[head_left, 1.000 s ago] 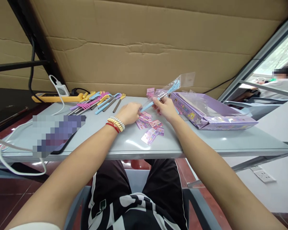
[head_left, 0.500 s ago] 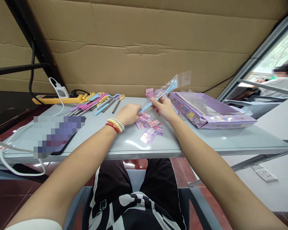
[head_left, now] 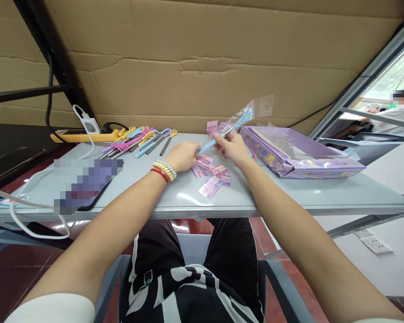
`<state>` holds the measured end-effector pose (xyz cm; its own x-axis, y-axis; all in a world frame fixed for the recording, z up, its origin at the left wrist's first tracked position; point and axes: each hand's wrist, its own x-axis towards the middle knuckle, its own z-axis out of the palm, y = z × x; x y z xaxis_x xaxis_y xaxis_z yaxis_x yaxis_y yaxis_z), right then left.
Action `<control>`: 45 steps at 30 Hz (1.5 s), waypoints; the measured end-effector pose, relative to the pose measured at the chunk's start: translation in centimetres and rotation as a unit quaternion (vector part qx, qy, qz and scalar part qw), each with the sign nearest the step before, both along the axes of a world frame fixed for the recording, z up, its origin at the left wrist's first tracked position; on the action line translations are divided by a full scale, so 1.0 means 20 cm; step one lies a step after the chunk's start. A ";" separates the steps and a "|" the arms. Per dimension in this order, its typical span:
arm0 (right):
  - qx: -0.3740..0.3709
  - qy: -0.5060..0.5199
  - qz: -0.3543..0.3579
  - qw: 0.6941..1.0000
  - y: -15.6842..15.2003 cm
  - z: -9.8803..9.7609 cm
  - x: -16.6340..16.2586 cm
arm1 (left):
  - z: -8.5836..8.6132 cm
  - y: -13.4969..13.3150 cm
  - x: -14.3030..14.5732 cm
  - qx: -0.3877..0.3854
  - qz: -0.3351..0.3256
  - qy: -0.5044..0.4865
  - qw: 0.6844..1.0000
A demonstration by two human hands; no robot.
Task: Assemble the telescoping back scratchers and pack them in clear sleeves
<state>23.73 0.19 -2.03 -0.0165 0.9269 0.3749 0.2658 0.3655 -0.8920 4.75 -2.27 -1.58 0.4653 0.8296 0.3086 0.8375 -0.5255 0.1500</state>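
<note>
blue stick (head_left: 211, 142) with a claw-like head is sitting up off the grey table (head_left: 289, 197), slanting up and to the right, head end inside a clear sleeve (head_left: 252, 110). head view only.

left hand (head_left: 183, 154): fingers are pinching shut on the lower handle end of the blue stick; heel of the hand is resting near the table top. coil bracelets (head_left: 164, 170), yellow, white and red, are sitting on that wrist.

right hand (head_left: 234, 148): fingertips (head_left: 222, 136) are closing on the clear sleeve at its open mouth, where the stick is entering it. cannot tell how far in the head is reaching.

pink and purple cards (head_left: 212, 172) are lying scattered on the table just below both hands. purple box (head_left: 299, 163), shallow and open, is lying to the right of the right hand, near it. loose sticks (head_left: 138, 140) in pink, yellow, blue and purple are lying in a heap to the left, well apart from the hands. yellow power strip (head_left: 70, 135) is lying behind them with a white charger (head_left: 88, 124) plugged in. cardboard (head_left: 205, 58) is standing behind the table. another person (head_left: 399, 114) is sitting far right, beyond a metal frame.
</note>
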 end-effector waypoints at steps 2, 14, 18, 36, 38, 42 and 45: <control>-0.001 0.000 -0.005 1.000 0.00 0.00 0.00 | 0.00 0.00 0.01 0.000 0.000 0.000 1.000; 0.003 -0.003 0.012 1.000 0.01 0.00 -0.01 | -0.02 0.02 -0.02 0.012 -0.003 0.003 1.000; 0.006 -0.001 0.005 1.000 0.00 0.01 -0.01 | -0.02 0.02 -0.01 0.012 -0.005 0.002 1.000; 0.010 -0.027 0.001 1.000 0.00 0.01 0.00 | -0.03 0.02 0.00 0.003 -0.011 -0.008 1.000; 0.007 -0.024 -0.001 1.000 0.00 0.01 0.00 | -0.03 0.02 0.00 0.000 -0.011 -0.009 1.000; 0.005 -0.020 -0.005 1.000 -0.01 0.01 -0.01 | -0.02 0.02 -0.01 -0.001 -0.010 -0.009 1.000; 0.009 -0.023 -0.006 1.000 -0.01 0.01 -0.01 | -0.02 0.02 0.00 0.000 -0.011 -0.006 1.000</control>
<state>23.57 -0.01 -1.77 -0.0228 0.9206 0.3899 0.3108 0.3772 -0.8724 4.68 -1.89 -2.03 0.4800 0.8191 0.3140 0.8235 -0.5441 0.1604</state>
